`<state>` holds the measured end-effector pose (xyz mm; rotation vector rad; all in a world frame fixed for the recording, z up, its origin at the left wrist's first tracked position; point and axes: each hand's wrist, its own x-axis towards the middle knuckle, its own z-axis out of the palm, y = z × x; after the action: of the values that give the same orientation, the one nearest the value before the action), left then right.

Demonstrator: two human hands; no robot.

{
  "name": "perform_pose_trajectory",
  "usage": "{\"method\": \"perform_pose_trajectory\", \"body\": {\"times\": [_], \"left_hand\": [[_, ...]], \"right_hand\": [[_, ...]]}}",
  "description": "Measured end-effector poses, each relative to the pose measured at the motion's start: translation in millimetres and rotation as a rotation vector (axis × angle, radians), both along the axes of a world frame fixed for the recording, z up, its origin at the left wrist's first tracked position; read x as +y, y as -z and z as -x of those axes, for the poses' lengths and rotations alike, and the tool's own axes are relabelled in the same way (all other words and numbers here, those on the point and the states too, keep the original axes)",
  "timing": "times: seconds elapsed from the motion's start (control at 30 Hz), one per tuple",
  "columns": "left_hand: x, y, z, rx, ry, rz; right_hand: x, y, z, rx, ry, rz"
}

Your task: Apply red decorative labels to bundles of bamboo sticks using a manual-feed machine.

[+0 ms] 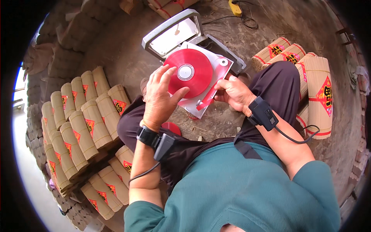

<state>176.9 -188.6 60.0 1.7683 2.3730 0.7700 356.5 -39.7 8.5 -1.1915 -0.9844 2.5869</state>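
A large flat red roll of tape [201, 71] with a white hub lies on a tilted white board [200, 112] in front of me. A red strip runs past a small white roller [223, 62] and down the board's right side. My left hand [160, 92] is open at the roll's left edge, fingers stretched and thumb apart; its fingertips seem to touch the roll. At the board's right edge, my right hand [234, 92] is closed, thumb and fingers pinching the red tape [206, 99]. Some of its fingertips are hidden.
Behind the board stands a grey metal frame [170, 23]. Stacked stick bundles with red labels [83, 131] are at left, more bundles [320, 96] at right by my knee. A yellow power strip [235, 7] with a black cable lies on the floor. A red round thing [172, 127] sits below the board.
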Motion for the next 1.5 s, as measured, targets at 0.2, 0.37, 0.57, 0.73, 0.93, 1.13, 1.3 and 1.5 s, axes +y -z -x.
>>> {"method": "perform_pose_trajectory", "body": {"times": [0.2,0.37,0.57,0.73,0.93,1.13,1.3,1.5], "left_hand": [[10.8,-5.4,-17.3,0.037,0.025,0.054],[18.1,-23.8,-2.6,0.003,0.170,0.136],[24.0,-42.8,21.8,0.085,0.187,0.224],[24.3,-51.8,12.5,-0.023,0.121,0.162],[28.0,-58.9,11.2,0.046,0.121,0.164],[47.5,-71.2,24.9,0.138,0.406,0.250],[65.0,-72.4,19.6,0.330,0.518,0.312],[70.3,-64.1,25.0,0.385,0.663,0.351]], "right_hand": [[-10.2,3.2,-4.6,0.001,0.003,0.015],[-14.6,-0.3,-6.0,0.035,-0.037,-0.037],[-10.0,-2.5,-5.9,0.067,-0.050,-0.049],[-11.1,-2.0,-6.2,0.125,-0.003,-0.027],[-6.9,-8.5,-9.0,0.184,-0.002,-0.045],[-4.2,-11.2,-10.2,0.131,-0.036,-0.099],[-6.3,-9.6,-11.5,0.163,-0.032,-0.099],[-6.3,-11.0,-13.3,0.197,0.009,-0.085]]}}
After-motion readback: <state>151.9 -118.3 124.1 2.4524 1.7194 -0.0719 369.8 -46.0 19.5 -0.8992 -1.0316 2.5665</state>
